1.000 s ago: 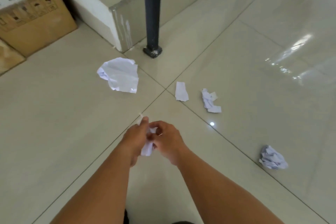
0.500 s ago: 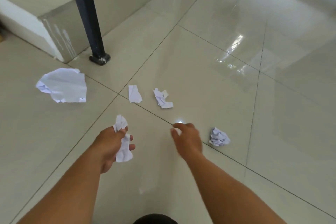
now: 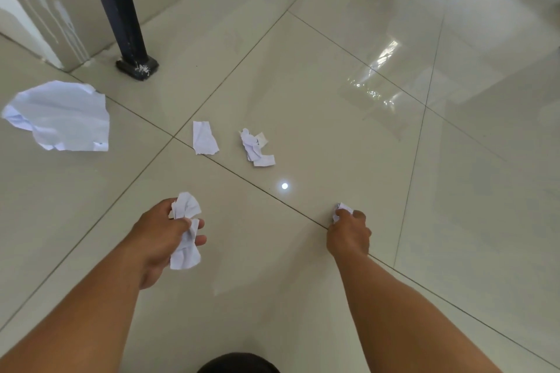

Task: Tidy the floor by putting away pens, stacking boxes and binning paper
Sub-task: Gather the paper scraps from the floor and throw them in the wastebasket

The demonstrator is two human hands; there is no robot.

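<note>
Low over the tiled floor [image 3: 303, 85], a crumpled paper wad [image 3: 185, 233] is gripped by the left hand [image 3: 160, 236]; a small paper ball [image 3: 341, 210] on the floor is pinched by the right hand [image 3: 350, 233].

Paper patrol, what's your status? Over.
Left hand grips paper wad. Right hand grips paper ball on floor. Big sheet, flat scrap, twisted scrap to go. Nothing blocking.

Black post [image 3: 113, 6] beside pale tiled ledge [image 3: 39, 6].

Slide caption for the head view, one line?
Left hand holds crumpled paper while right hand grips a paper ball on the floor; large sheet lies at left.
</note>
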